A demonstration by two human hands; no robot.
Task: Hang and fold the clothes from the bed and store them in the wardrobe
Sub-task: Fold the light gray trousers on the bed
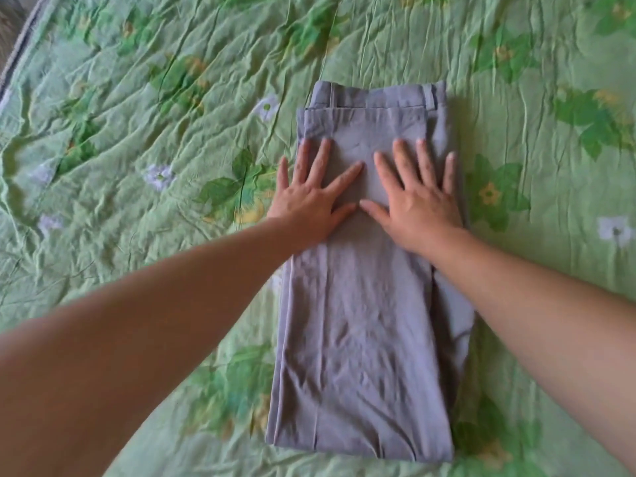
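A pair of grey trousers [364, 339] lies folded lengthwise on the bed, waistband at the far end and the fold near me. My left hand [309, 201] presses flat on the upper left part of the trousers, fingers spread and straight. My right hand [418, 201] lies flat beside it on the upper right part, fingers also spread. The two thumbs nearly touch at the middle of the cloth. Neither hand holds anything.
A crumpled green bedspread [137, 166] with leaf and flower prints covers the whole bed. The bed's edge and a dark strip of floor [10, 32] show at the far left corner.
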